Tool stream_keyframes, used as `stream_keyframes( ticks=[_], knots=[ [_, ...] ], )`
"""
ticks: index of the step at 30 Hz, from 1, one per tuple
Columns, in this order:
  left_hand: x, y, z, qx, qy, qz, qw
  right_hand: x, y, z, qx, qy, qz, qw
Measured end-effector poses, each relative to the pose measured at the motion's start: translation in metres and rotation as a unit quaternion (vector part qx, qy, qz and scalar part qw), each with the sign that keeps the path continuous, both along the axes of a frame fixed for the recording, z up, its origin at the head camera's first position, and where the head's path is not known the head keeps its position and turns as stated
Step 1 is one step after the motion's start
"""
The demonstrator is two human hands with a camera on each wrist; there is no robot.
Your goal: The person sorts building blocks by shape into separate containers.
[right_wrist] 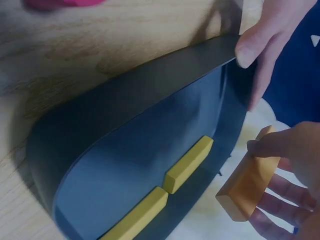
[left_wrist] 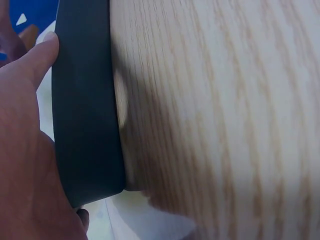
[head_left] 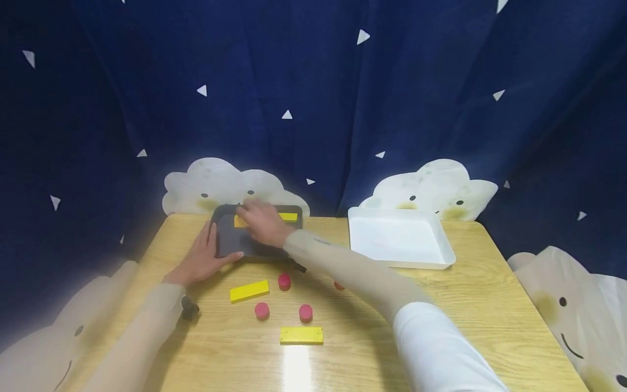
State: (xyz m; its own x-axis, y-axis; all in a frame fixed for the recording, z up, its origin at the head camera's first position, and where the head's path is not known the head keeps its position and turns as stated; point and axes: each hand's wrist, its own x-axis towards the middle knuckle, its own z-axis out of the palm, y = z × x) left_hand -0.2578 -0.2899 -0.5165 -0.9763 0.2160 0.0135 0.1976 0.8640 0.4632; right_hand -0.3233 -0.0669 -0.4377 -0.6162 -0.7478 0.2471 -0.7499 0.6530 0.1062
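A dark grey tray (head_left: 259, 258) stands at the back left of the table. My left hand (head_left: 203, 258) grips its left end, thumb along the front wall. In the left wrist view the thumb presses the tray's outer wall (left_wrist: 87, 100). Above the tray, my right hand (head_left: 264, 220) pinches an orange block (right_wrist: 250, 187) between thumb and fingers. Two yellow blocks (right_wrist: 189, 164) lie end to end along the tray's far side. In the head view the right hand hides part of them.
Nearer me lie a tilted yellow block (head_left: 249, 291), another yellow block (head_left: 301, 335) and several red round pieces (head_left: 262, 311), one partly behind the right forearm. A white tray (head_left: 397, 237) sits at the back right. A blue curtain (head_left: 313, 81) hangs behind the table.
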Motion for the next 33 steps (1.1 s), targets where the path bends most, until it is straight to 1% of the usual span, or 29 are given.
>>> stream_keyframes(
  ticks=[2,6,8,13,18,22,28,33],
  knots=[
    [-0.002,-0.002,-0.003,-0.004,-0.002,0.001,1.0,-0.004,-0.004,-0.004,0.008,0.001,-0.01,1.0],
    [-0.002,-0.002,-0.004,-0.009,-0.006,0.003,0.9999,-0.012,-0.011,-0.011,0.021,0.0,-0.028,0.999],
    [-0.001,0.0,-0.001,-0.007,-0.009,0.003,0.9999,-0.014,-0.013,-0.013,0.026,-0.003,-0.036,0.999],
    [-0.002,-0.001,-0.003,0.001,-0.004,0.003,1.0,-0.019,-0.018,-0.018,0.029,-0.012,-0.052,0.998],
    [-0.002,-0.001,-0.004,-0.005,-0.003,0.006,1.0,-0.022,-0.026,-0.023,0.047,-0.02,-0.067,0.997],
    [-0.001,0.0,-0.001,-0.014,0.001,0.007,0.9999,-0.024,-0.033,-0.027,0.065,-0.022,-0.072,0.995],
    [0.0,0.001,0.003,-0.009,0.003,0.006,0.9999,-0.025,-0.039,-0.031,0.075,-0.023,-0.076,0.994],
    [-0.001,0.0,0.0,-0.011,0.006,0.003,0.9999,-0.027,-0.042,-0.039,0.074,-0.02,-0.075,0.994]
  ],
)
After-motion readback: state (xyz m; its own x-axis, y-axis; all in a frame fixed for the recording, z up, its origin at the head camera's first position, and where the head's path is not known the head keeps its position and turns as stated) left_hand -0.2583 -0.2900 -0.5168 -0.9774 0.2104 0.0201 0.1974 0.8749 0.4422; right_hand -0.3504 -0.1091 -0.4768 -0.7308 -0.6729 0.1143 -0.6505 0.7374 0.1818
